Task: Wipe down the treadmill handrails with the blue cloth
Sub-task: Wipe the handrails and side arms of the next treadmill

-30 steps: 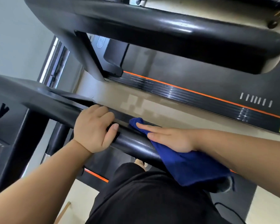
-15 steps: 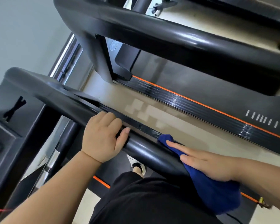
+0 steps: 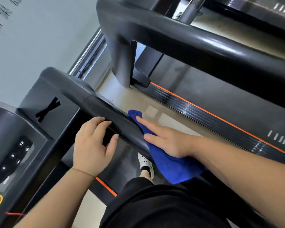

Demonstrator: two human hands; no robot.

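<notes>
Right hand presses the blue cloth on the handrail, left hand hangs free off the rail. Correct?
No. The left hand is on the handrail, fingers curled over it, beside the blue cloth. The right hand does press the blue cloth there. Head view.

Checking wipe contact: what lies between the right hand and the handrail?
The blue cloth, pressed under the right hand and draped over the handrail, shown in the head view.

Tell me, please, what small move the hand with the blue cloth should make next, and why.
Probably slide the right hand and blue cloth along the handrail toward the console: flat fingers press the cloth, with bare rail beyond its tip.
</notes>
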